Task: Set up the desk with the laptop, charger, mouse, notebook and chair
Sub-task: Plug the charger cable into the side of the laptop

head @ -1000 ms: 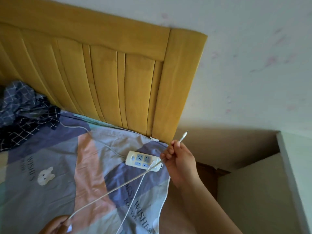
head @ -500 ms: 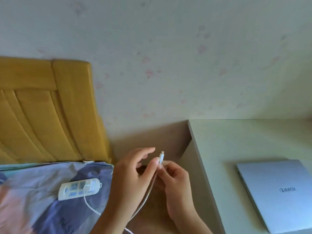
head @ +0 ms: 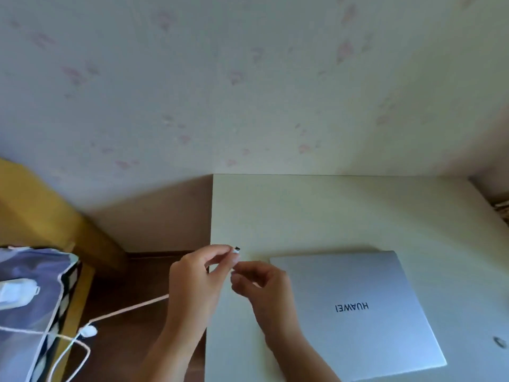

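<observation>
A closed silver laptop (head: 363, 312) lies on the pale desk (head: 316, 213), its logo upside down to me. My left hand (head: 195, 282) pinches the plug end (head: 236, 250) of the white charger cable just left of the laptop's back left corner. My right hand (head: 261, 288) is right below it, fingers curled round the cable near the plug. The cable (head: 129, 308) trails left from behind my left hand down to the bed, past a small white lump (head: 87, 331).
A white power strip (head: 18, 295) lies on the patterned bedsheet (head: 33, 271) at the left, beside a yellow wooden headboard (head: 41, 213). Brown floor shows between bed and desk. A small round object (head: 499, 342) sits at the desk's right edge. Wallpapered wall behind.
My view has swung right from the bed to the desk. Both hands have carried the cable's plug end over the desk edge, close to the laptop.
</observation>
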